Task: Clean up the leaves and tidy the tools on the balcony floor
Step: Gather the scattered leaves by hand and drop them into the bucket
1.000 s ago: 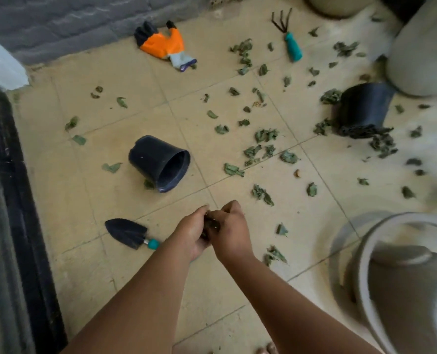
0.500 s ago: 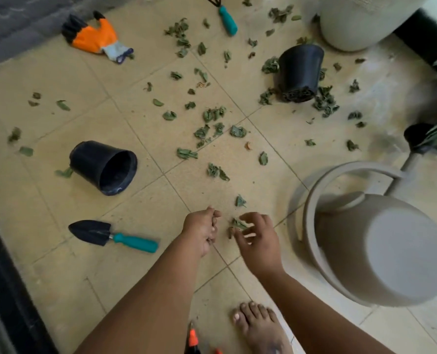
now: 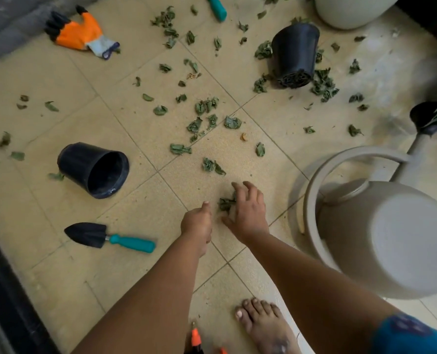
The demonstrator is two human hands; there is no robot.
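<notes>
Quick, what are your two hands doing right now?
Left hand: curled shut; whether it holds anything cannot be told.
Right hand: fingers spread, gathering a clump of leaves.

The teal-handled tool [image 3: 217,7] is cut off at the top edge (head unseen); the left hand [image 3: 196,226] hides whatever its fingers enclose.
</notes>
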